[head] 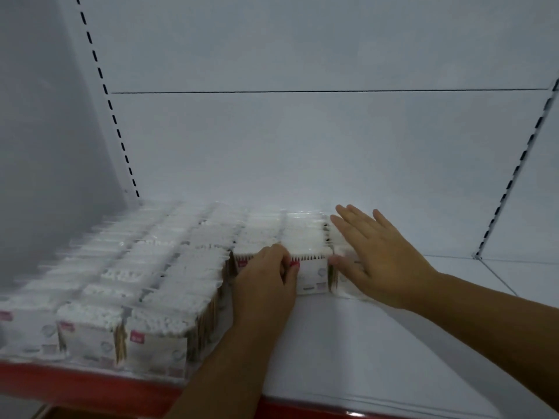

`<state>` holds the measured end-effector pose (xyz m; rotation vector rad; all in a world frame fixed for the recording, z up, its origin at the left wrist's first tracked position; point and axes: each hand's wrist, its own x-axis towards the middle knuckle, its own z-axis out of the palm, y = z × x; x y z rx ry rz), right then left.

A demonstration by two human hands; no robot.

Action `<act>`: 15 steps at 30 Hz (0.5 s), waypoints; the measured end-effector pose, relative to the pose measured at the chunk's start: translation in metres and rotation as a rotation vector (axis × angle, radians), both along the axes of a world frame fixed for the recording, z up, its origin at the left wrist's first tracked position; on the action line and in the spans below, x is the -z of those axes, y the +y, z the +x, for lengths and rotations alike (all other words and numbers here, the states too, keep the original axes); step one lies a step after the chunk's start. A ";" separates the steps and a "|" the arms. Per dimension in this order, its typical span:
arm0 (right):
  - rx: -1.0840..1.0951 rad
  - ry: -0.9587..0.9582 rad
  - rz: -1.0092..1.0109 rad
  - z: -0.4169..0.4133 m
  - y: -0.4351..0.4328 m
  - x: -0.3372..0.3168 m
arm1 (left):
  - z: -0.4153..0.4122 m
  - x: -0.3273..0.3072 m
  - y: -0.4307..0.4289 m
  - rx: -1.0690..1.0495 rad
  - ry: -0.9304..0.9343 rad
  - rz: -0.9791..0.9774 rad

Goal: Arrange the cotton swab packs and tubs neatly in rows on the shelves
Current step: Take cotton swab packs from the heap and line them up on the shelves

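Observation:
Several rows of clear cotton swab packs [157,300] with white tips and wooden sticks stand on the white shelf [378,352], filling its left half. My left hand [266,279] has its fingers curled against the front of a short row's front pack [311,275], next to the pink label. My right hand [375,255] lies flat with straight fingers on the right side of the rightmost pack [343,285], pressing it against the row. That rightmost pack is mostly hidden under the hand.
The white back panel [302,146] rises behind the packs, with slotted uprights at left [118,131] and right [514,173]. A red strip [90,388] runs along the shelf's front edge. The right half of the shelf is bare white surface.

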<state>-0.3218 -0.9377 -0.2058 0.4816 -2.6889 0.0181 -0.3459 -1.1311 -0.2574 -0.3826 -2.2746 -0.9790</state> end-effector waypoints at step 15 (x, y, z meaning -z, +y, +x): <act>0.617 -0.340 0.248 0.177 0.297 -0.072 | 0.075 -0.158 0.201 0.386 -0.268 -0.889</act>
